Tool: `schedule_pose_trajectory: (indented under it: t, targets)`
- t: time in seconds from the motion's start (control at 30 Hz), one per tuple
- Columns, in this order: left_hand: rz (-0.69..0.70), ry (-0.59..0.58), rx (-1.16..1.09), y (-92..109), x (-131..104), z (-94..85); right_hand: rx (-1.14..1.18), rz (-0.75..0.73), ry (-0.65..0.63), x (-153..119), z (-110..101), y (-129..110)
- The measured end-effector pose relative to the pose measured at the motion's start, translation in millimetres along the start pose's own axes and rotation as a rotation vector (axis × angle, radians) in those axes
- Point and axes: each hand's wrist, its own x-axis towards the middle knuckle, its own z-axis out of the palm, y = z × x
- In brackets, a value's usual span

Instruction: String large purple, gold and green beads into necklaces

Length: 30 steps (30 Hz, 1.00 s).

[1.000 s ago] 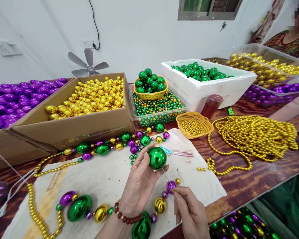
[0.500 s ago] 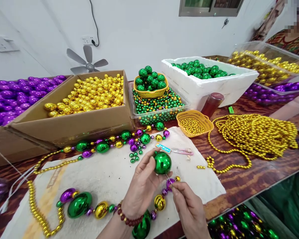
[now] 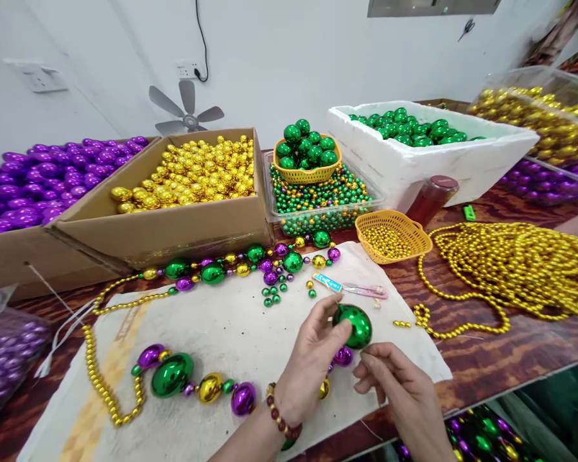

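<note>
My left hand [image 3: 313, 359], with a beaded bracelet [image 3: 283, 418] at the wrist, grips a large shiny green bead [image 3: 356, 326] above the white cloth. Close by the bead's lower right side, my right hand [image 3: 404, 388] has its thumb and index finger pinched together; whatever lies between them is too small to make out. A strand of large green, purple and gold beads [image 3: 210, 389] lies on the cloth and runs behind my left wrist. A purple bead [image 3: 343, 357] shows between my hands, just under the green one.
A finished-looking strand [image 3: 214, 273] lies behind, near loose small green beads [image 3: 270, 296] and pink-handled snips [image 3: 363, 290]. Cardboard boxes [image 3: 173, 234], a white foam box [image 3: 419, 167], an orange basket [image 3: 421, 240] and a gold bead-chain heap [image 3: 515, 276] line the back and right.
The view has swung left, so things sit further right. My right hand's pinch has come closer to the green bead, and the thin line seen between them no longer shows.
</note>
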Motion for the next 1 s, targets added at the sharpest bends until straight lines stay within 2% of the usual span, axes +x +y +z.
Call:
schedule_pose_trajectory:
  t: [0.07, 0.13, 0.27, 0.33, 0.4, 0.53, 0.7, 0.77, 1.0]
  targets:
    - [-0.008, -0.066, 0.179, -2.3, -1.1, -6.0, 0.027, -0.022, -0.02, 4.3, -0.8, 2.9]
    - [0.051, -0.084, 0.404, 0.2, 3.7, -20.3, 0.069, -0.044, -0.014, 9.0, -3.2, 5.2]
    - [0.295, 0.069, 1.021, 14.5, 36.7, -62.1, 0.12, -0.05, 0.038, 17.9, -12.9, 9.1]
    - [0.325, 0.106, 1.314, 19.2, 57.0, -77.8, 0.112, -0.054, 0.042, 21.3, -16.5, 12.2]
    - [0.308, 0.099, 1.505, 19.2, 71.3, -85.0, 0.081, -0.057, 0.022, 23.4, -17.5, 16.3]
    - [0.292, 0.084, 1.614, 12.3, 78.1, -83.3, 0.055, -0.064, 0.032, 24.0, -14.9, 23.4]
    - [0.225, 0.201, 1.916, 14.0, 83.3, -82.9, 0.067, -0.06, 0.057, 22.4, -13.5, 25.2]
    - [0.192, 0.205, 2.012, 15.5, 88.6, -84.5, 0.073, -0.067, 0.052, 22.5, -13.4, 24.4]
    - [0.166, 0.211, 1.987, 14.2, 96.0, -84.8, 0.048, -0.077, 0.0, 24.1, -13.9, 23.9]
